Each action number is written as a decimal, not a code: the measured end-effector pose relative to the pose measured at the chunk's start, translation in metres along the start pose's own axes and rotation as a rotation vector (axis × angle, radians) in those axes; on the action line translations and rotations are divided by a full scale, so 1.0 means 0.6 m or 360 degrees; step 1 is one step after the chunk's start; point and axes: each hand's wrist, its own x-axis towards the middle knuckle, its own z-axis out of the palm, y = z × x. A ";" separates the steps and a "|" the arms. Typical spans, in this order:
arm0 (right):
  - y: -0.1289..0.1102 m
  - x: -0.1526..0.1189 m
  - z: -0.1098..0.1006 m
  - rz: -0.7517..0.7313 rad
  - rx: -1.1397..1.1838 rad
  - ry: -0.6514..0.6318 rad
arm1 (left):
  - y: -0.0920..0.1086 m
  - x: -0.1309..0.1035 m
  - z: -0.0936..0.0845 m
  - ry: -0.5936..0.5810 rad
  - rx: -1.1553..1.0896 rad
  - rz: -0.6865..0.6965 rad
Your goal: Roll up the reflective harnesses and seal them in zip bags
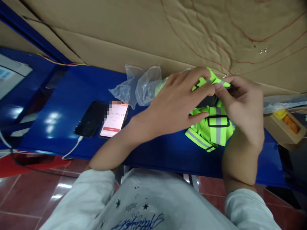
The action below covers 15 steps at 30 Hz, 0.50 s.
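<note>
A bundle of neon yellow-green reflective straps [218, 137] with grey stripes and a black buckle lies on the blue table, like a reflective safety harness. My right hand [244, 102] pinches the upper part of the straps between thumb and fingers. Reaching over from the left, my left hand [172, 99] has its fingers bent onto the same upper strap, and its thumb sticks out above the lower straps. The fingertips of both hands nearly meet there. Some dark material shows under the fingers, partly hidden.
Clear plastic bags [146, 86] lie behind my left hand. Two phones, one dark [88, 119] with a white cable and one lit [114, 119], rest on the blue table [64, 108]. A small cardboard box [285, 131] stands right. A cardboard sheet [120, 28] rises behind.
</note>
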 end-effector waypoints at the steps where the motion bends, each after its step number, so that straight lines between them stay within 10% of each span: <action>1: -0.001 0.000 0.002 0.0014 0.0087 0.0037 | 0.007 -0.003 0.005 -0.0045 0.0164 -0.0016; 7: -0.013 -0.009 -0.015 -0.0042 0.0152 0.0081 | 0.004 0.002 0.034 0.0087 0.0071 -0.0079; 15: -0.021 -0.036 -0.050 -0.0716 -0.0619 -0.0607 | -0.019 0.011 0.040 0.0138 -0.0184 -0.0098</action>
